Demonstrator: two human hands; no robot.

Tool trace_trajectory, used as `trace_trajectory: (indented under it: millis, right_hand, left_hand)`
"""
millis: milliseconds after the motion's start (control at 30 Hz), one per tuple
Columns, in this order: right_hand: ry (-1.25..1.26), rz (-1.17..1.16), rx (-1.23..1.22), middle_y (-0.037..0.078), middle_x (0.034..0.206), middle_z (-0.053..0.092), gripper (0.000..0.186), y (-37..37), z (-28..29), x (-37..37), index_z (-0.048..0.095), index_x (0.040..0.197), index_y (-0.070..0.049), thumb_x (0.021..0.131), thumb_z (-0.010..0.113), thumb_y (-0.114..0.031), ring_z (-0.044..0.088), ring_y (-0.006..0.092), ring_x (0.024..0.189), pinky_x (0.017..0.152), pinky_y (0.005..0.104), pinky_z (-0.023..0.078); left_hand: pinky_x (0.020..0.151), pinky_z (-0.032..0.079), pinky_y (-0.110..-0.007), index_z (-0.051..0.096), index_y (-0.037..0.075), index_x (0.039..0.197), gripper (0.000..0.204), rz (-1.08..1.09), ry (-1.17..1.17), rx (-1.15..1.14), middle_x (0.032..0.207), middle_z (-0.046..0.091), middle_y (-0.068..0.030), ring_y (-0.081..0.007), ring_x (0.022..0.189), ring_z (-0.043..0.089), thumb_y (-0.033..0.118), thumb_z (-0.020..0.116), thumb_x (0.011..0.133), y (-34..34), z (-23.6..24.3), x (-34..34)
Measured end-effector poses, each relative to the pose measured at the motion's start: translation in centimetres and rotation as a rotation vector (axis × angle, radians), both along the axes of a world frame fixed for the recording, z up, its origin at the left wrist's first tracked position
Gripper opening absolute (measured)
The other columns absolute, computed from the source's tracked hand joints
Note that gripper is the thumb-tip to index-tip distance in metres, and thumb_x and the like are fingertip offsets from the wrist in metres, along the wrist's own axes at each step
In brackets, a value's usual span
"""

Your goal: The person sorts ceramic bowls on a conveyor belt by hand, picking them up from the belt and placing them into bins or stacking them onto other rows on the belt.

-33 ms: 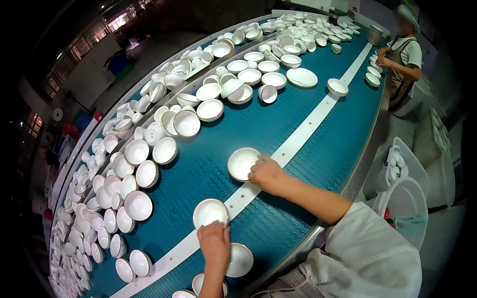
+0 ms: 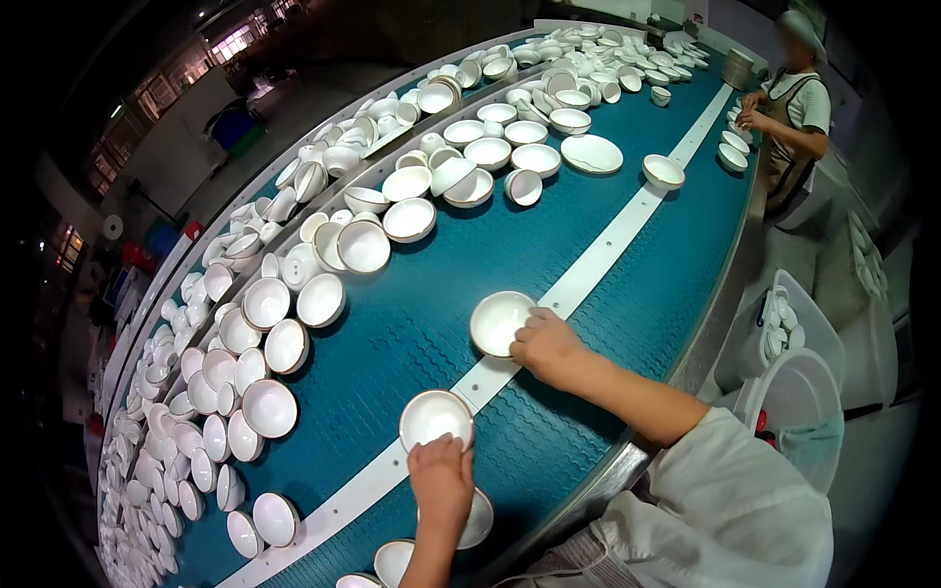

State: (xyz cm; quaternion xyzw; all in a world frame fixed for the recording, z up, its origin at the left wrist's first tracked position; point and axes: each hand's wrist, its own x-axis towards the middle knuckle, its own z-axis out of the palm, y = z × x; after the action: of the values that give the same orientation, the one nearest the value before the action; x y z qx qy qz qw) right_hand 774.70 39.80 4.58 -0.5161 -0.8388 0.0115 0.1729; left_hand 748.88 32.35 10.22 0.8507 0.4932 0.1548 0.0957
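My right hand (image 2: 551, 350) grips the near right rim of a white bowl (image 2: 498, 321) with a brown edge, its fingers closed over the rim. Lower and to the left, my left hand (image 2: 441, 482) is closed on the near rim of a similar bowl (image 2: 435, 414), beside the white strip (image 2: 480, 380) along the blue belt (image 2: 392, 343). Partly behind my left wrist is another white bowl (image 2: 478, 519). One more bowl (image 2: 393, 561) sits left of my forearm at the lower edge.
Many white bowls (image 2: 272, 409) crowd the belt's far left side, along a divider. A single bowl (image 2: 664, 172) stands on the strip farther off. At the upper right a person (image 2: 796, 122) handles bowls. White plastic bins (image 2: 799, 392) stand beyond the belt's metal edge.
Both hands have shifted a little to the right, each with its bowl. The bowls lying on the belt's far side have slid slightly left.
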Motion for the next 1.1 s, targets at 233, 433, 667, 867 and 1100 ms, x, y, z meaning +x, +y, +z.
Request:
trace_trajectory:
  millis: [233,433,667,867,1100]
  right_hand:
    - [0.427,0.214,-0.432,0.008,0.085,0.063,0.016,-10.4,4.9,8.4,0.061,0.079,-0.006,0.077,0.064,-0.021,0.059,0.0277,0.081,0.074,0.0379,0.048]
    - [0.457,-0.212,0.068,0.016,0.107,0.061,0.029,9.3,2.5,12.2,0.059,0.105,-0.001,0.079,0.065,-0.012,0.056,0.0339,0.100,0.084,0.0403,0.048]
    - [0.034,-0.481,-0.052,0.014,0.097,0.064,0.024,26.7,-3.3,19.4,0.065,0.095,-0.007,0.074,0.066,-0.019,0.059,0.0311,0.096,0.083,0.0430,0.044]
    - [0.031,-0.204,0.035,0.011,0.078,0.065,0.011,24.1,-3.2,26.1,0.066,0.073,-0.009,0.073,0.068,-0.020,0.061,0.0314,0.075,0.071,0.0423,0.046]
    - [0.153,0.163,0.039,0.005,0.065,0.054,0.014,1.3,2.0,22.9,0.056,0.065,-0.011,0.067,0.068,-0.016,0.055,0.0239,0.064,0.060,0.0363,0.046]
  left_hand:
    - [0.093,0.039,-0.047,0.063,0.006,0.088,0.024,-0.241,0.068,-0.167,0.096,0.062,-0.0105,-0.0261,0.094,0.059,0.019,0.072,0.070,-5.5,0.4,5.7]
    - [0.088,0.040,-0.045,0.059,0.001,0.098,0.029,0.103,-0.087,0.031,0.110,0.057,-0.0174,-0.0357,0.101,0.054,0.012,0.068,0.073,-0.4,2.9,7.2]
    - [0.094,0.034,-0.050,0.044,-0.003,0.127,0.059,0.887,0.383,0.475,0.130,0.045,-0.0228,-0.0386,0.118,0.042,0.024,0.066,0.079,7.6,-0.4,-12.0]
    - [0.086,0.039,-0.050,0.068,0.003,0.090,0.024,1.125,0.776,-0.021,0.114,0.057,-0.0129,-0.0349,0.112,0.047,0.024,0.063,0.079,7.4,-1.6,-18.8]
    - [0.078,0.047,-0.047,0.060,0.001,0.104,0.030,1.316,0.735,0.200,0.102,0.059,-0.0171,-0.0362,0.100,0.056,0.017,0.064,0.079,7.0,-0.2,-8.4]
